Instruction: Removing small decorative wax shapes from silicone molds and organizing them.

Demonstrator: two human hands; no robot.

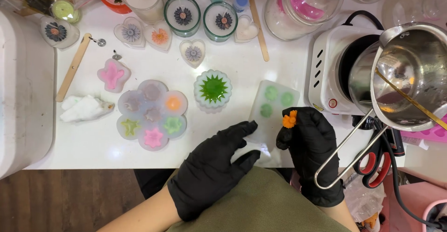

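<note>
Both hands, left (209, 171) and right (311, 155), wear black disposable gloves (snug, slightly glossy); forearms bare, olive-green garment (260, 208) over the lap.

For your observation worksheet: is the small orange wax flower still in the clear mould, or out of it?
Out. The right hand pinches the orange flower above the clear mould, which the left hand steadies.

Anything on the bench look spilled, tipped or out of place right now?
The metal pitcher sits tilted on the small white hotplate, leaning toward the bench edge with a stick inside. Its long wire handle juts out past the right hand, over the red-handled scissors. No spill is visible on the white table.
</note>
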